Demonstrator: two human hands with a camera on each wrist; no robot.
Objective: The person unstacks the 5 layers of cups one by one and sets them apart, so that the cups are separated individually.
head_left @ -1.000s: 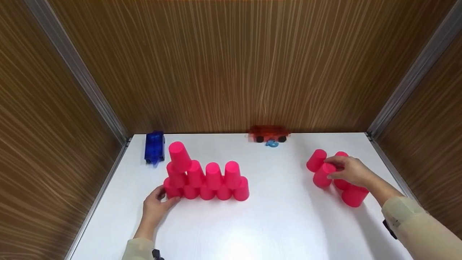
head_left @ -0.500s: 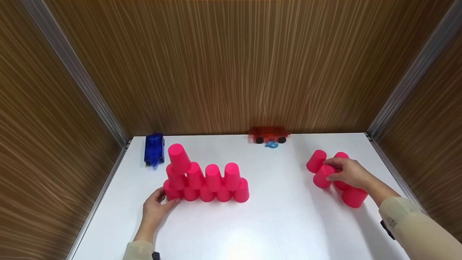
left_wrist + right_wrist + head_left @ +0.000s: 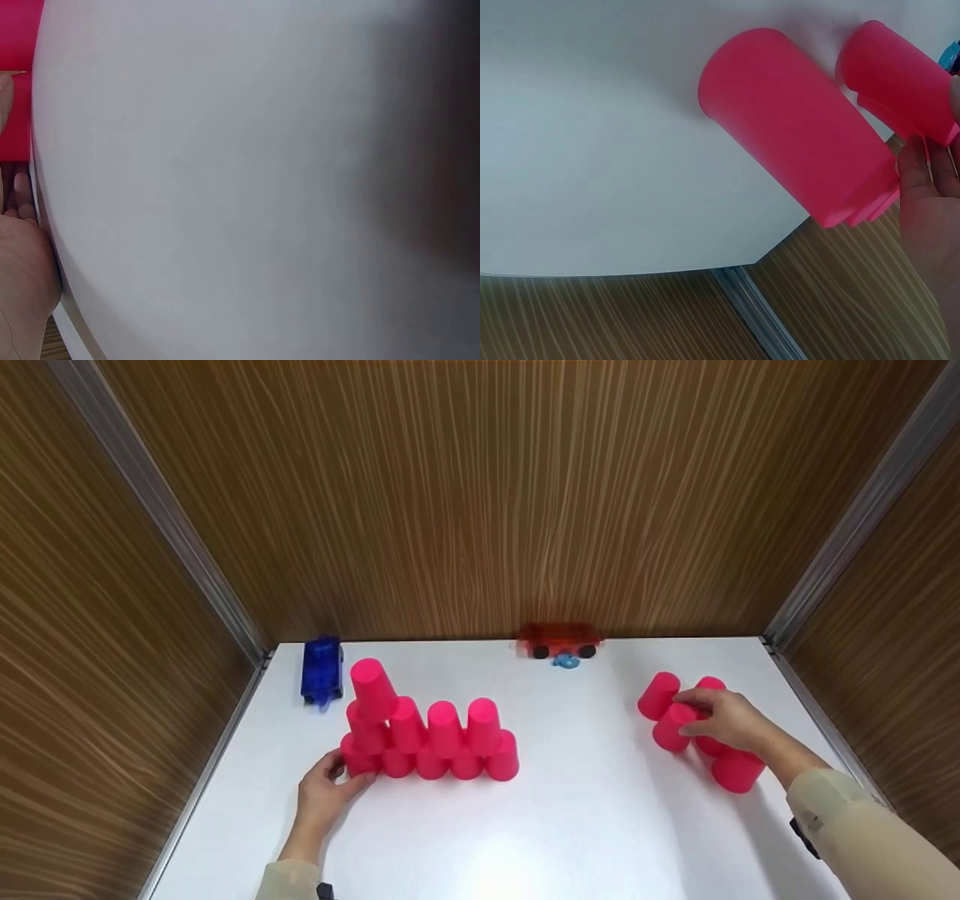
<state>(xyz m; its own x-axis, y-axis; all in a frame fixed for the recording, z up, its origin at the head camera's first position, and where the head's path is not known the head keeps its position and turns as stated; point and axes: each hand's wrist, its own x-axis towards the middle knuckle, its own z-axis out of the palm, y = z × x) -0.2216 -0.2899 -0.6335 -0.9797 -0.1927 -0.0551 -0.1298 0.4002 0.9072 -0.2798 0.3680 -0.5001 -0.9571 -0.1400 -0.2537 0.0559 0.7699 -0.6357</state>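
Pink cups stand upside down in a stepped stack on the left in the head view: several in the bottom row, several in the second, and one top cup [image 3: 373, 690] over the left end. My left hand [image 3: 321, 795] holds the leftmost bottom cup [image 3: 357, 757], thumb in front and fingers at its far side. Over on the right, my right hand [image 3: 727, 721] grips a pink cup [image 3: 671, 729] between thumb and fingers. Around that hand stand another cup [image 3: 658, 695], one behind it [image 3: 710, 683], and a nearer cup [image 3: 738, 771], also large in the right wrist view.
A blue toy car [image 3: 322, 669] stands at the back left of the white table [image 3: 570, 810]. By the back wall is a red toy car [image 3: 561, 640], with a small light-blue piece [image 3: 566, 661] in front. Wood-patterned walls [image 3: 480, 495] enclose the back and sides.
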